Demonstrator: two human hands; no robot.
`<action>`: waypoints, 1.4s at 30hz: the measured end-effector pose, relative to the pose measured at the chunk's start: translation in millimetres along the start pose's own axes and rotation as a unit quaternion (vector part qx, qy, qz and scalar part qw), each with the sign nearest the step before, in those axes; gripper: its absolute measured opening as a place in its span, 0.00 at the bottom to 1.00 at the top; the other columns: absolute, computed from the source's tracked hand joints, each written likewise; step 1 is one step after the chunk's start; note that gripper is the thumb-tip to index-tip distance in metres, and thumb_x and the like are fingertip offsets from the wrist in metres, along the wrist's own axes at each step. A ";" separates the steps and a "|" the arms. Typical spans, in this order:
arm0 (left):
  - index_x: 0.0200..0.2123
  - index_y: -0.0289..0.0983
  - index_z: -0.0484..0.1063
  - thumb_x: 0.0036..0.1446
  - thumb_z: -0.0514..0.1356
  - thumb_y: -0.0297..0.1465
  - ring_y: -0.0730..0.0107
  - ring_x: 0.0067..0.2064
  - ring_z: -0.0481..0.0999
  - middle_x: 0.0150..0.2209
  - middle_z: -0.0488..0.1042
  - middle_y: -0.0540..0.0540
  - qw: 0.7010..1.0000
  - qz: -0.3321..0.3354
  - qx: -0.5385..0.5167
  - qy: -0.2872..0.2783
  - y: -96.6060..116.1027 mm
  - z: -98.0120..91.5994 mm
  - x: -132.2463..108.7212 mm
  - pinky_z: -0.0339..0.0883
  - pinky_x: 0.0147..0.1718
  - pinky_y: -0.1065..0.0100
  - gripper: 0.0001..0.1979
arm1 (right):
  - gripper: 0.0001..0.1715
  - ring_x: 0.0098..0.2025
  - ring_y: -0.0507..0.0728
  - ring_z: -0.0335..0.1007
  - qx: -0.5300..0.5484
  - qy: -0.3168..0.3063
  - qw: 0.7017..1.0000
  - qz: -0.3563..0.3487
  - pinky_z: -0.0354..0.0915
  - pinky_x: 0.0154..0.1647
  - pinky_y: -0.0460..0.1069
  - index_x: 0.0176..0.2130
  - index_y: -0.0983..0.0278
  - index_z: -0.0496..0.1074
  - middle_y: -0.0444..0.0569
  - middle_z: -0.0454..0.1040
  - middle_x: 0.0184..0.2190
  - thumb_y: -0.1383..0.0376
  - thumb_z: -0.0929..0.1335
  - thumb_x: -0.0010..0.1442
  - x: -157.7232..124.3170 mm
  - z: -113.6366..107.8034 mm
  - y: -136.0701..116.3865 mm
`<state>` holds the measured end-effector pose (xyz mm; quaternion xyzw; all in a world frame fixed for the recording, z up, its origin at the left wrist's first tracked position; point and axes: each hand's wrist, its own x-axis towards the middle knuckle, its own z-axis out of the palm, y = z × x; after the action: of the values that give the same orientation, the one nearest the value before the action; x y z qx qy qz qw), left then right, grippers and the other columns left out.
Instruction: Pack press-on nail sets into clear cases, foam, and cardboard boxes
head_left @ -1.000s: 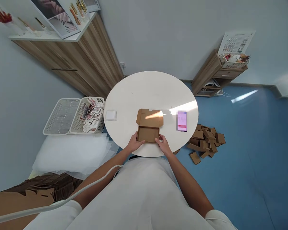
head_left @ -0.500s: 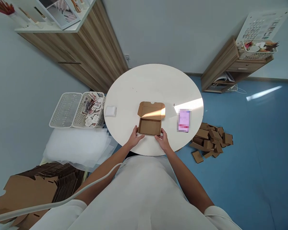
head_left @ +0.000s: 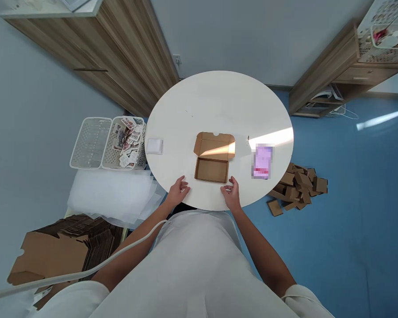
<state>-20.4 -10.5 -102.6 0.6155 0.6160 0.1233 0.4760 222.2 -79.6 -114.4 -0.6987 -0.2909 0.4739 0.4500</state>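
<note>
Cardboard box point(head_left: 211, 170): found on the white table point(head_left: 219, 97), ahead of my fingers and between my two hands; its shallow tray faces up with nothing visible inside; its lid point(head_left: 215, 145) is folded back on the side away from my fingertips, notch at the far edge.

Left hand point(head_left: 178, 191): thumb and fingers parted, nothing between them; it stands left of the tray, clear of the wall. Right hand point(head_left: 232, 194): fingers bent, a gap left before the thumb, nothing held; it sits just beside the tray's near right corner; whether a fingertip brushes the card there I cannot tell.

Surroundings: a white packet point(head_left: 154, 146) lies beyond my left fingers, toward the table's edge; a pink-purple item point(head_left: 262, 162), blurred, lies beyond my right fingers and farther out to that side; a pile of boxes point(head_left: 301, 183) is on the floor, right of my right hand.

Handling, in my judgement: the side walls should be met by both hands together, low down and with equal pressure; thin card will probably bow if one thumb leads; my wrists are best kept low over the near rim; the lid's side tabs deserve a check for straightness, since a bent tab could snag; the right fingertips should pass clear of that near corner, as a light knock might turn the box.
</note>
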 end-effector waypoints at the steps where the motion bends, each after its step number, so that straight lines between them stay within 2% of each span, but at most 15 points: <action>1: 0.55 0.36 0.55 0.50 0.55 0.39 0.66 0.40 0.72 0.42 0.71 0.42 1.000 -0.007 0.001 0.004 -4.2 -5.7 0.2 0.64 0.42 0.61 0.29 | 0.36 0.35 0.50 0.63 -0.002 0.020 1.000 -0.004 0.65 0.36 0.49 0.55 0.58 0.50 0.52 0.57 0.50 0.57 0.65 0.50 -3.9 0.4 -0.2; 4: 0.49 0.35 0.62 0.50 0.55 0.39 0.68 0.36 0.72 0.39 0.71 0.43 1.000 -0.020 -0.006 0.023 -15.6 -23.9 0.5 0.66 0.40 0.63 0.24 | 0.29 0.30 0.49 0.60 -0.022 0.079 0.996 -0.023 0.64 0.33 0.48 0.51 0.61 0.55 0.49 0.62 0.40 0.58 0.63 0.51 -17.1 4.8 -3.8; 6: 0.47 0.35 0.64 0.50 0.55 0.39 0.67 0.37 0.72 0.39 0.71 0.43 0.999 -0.026 -0.011 0.038 -22.2 -37.7 1.3 0.67 0.39 0.63 0.22 | 0.23 0.28 0.50 0.59 -0.050 0.092 0.994 -0.040 0.63 0.31 0.48 0.47 0.63 0.59 0.47 0.63 0.33 0.58 0.63 0.51 -25.6 13.0 -9.9; 8: 0.47 0.36 0.64 0.50 0.55 0.39 0.66 0.38 0.71 0.40 0.71 0.42 0.998 -0.028 -0.010 0.057 -28.5 -53.6 4.0 0.67 0.38 0.62 0.21 | 0.16 0.27 0.51 0.59 -0.078 0.070 0.993 -0.053 0.62 0.30 0.48 0.40 0.63 0.63 0.46 0.64 0.28 0.58 0.62 0.52 -32.2 28.1 -19.3; 11: 0.46 0.37 0.65 0.50 0.55 0.38 0.63 0.43 0.69 0.44 0.68 0.41 0.995 -0.013 0.008 0.099 -37.4 -80.1 14.2 0.66 0.38 0.62 0.20 | 0.12 0.26 0.51 0.59 -0.101 -0.007 0.993 -0.055 0.61 0.27 0.47 0.34 0.62 0.66 0.45 0.65 0.25 0.58 0.62 0.52 -34.8 66.1 -36.4; 14: 0.48 0.37 0.62 0.50 0.55 0.37 0.60 0.47 0.66 0.48 0.63 0.40 0.990 -0.001 0.011 0.140 -43.4 -105.5 32.5 0.66 0.41 0.61 0.22 | 0.14 0.27 0.51 0.61 -0.105 -0.085 0.991 -0.023 0.61 0.28 0.47 0.36 0.62 0.67 0.45 0.66 0.26 0.58 0.62 0.51 -25.1 118.0 -50.9; 16: 0.51 0.36 0.59 0.49 0.56 0.37 0.58 0.51 0.62 0.52 0.59 0.38 0.988 0.001 0.000 0.154 -44.6 -119.2 47.5 0.63 0.45 0.59 0.25 | 0.16 0.29 0.51 0.63 -0.103 -0.114 0.988 0.004 0.63 0.31 0.47 0.39 0.61 0.66 0.46 0.68 0.30 0.58 0.63 0.50 -12.2 154.1 -57.2; 19: 0.55 0.33 0.52 0.47 0.58 0.36 0.53 0.58 0.51 0.56 0.53 0.35 0.988 0.020 -0.002 0.155 -43.4 -132.4 69.7 0.51 0.54 0.54 0.33 | 0.21 0.34 0.51 0.65 -0.114 -0.118 0.986 0.026 0.63 0.37 0.49 0.43 0.61 0.65 0.48 0.68 0.39 0.58 0.65 0.48 12.4 199.9 -63.6; 23: 0.58 0.31 0.44 0.47 0.58 0.33 0.52 0.61 0.42 0.59 0.46 0.34 0.988 0.042 -0.024 0.145 -41.6 -140.1 95.1 0.41 0.58 0.53 0.38 | 0.25 0.40 0.53 0.65 -0.125 -0.098 0.986 0.052 0.62 0.43 0.50 0.45 0.61 0.64 0.50 0.67 0.45 0.56 0.66 0.47 45.4 236.4 -75.8; 26: 0.59 0.32 0.43 0.48 0.57 0.31 0.52 0.62 0.40 0.60 0.45 0.35 0.988 0.053 -0.044 0.136 -42.0 -143.1 110.9 0.38 0.58 0.52 0.37 | 0.25 0.44 0.54 0.64 -0.120 -0.080 0.988 0.048 0.61 0.46 0.50 0.46 0.60 0.63 0.51 0.65 0.48 0.54 0.65 0.49 64.7 252.1 -90.6; 29: 0.58 0.33 0.47 0.49 0.56 0.30 0.52 0.61 0.44 0.59 0.50 0.36 0.989 0.063 -0.049 0.127 -44.0 -144.2 120.5 0.38 0.57 0.52 0.33 | 0.25 0.46 0.54 0.64 -0.111 -0.070 0.990 0.048 0.61 0.46 0.51 0.48 0.60 0.62 0.50 0.63 0.52 0.54 0.64 0.50 75.5 265.3 -102.6; 34: 0.52 0.34 0.58 0.51 0.54 0.29 0.56 0.58 0.55 0.53 0.60 0.38 0.988 0.096 -0.047 0.109 -49.2 -135.9 110.3 0.45 0.56 0.55 0.23 | 0.26 0.42 0.53 0.67 -0.111 -0.083 0.990 0.024 0.62 0.44 0.50 0.49 0.59 0.61 0.49 0.64 0.51 0.57 0.65 0.50 67.8 273.7 -95.5; 36: 0.49 0.35 0.60 0.51 0.54 0.30 0.57 0.55 0.59 0.50 0.63 0.39 0.988 0.076 -0.069 0.114 -50.6 -128.7 99.7 0.52 0.54 0.56 0.21 | 0.23 0.39 0.52 0.68 -0.131 -0.053 0.990 0.025 0.63 0.44 0.49 0.45 0.60 0.63 0.49 0.67 0.47 0.57 0.65 0.49 58.6 268.9 -84.6; 39: 0.47 0.36 0.62 0.49 0.56 0.30 0.61 0.46 0.67 0.46 0.66 0.40 0.984 0.005 -0.141 0.111 -51.2 -116.1 84.6 0.62 0.46 0.58 0.19 | 0.18 0.36 0.53 0.68 -0.149 -0.004 0.988 0.050 0.64 0.40 0.49 0.38 0.62 0.65 0.48 0.70 0.38 0.56 0.65 0.48 45.4 255.8 -68.0; 42: 0.47 0.34 0.61 0.47 0.58 0.29 0.66 0.39 0.70 0.42 0.69 0.41 0.967 -0.061 -0.229 0.090 -51.3 -105.2 74.2 0.66 0.40 0.61 0.21 | 0.15 0.32 0.52 0.67 -0.133 0.009 0.988 0.075 0.65 0.36 0.49 0.34 0.62 0.65 0.46 0.69 0.32 0.56 0.65 0.47 36.0 241.5 -56.9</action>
<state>-115.2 89.2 -118.4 0.4372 0.6479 0.2867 0.5539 13.9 59.9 -112.5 -0.7762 -0.2940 0.4575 0.3189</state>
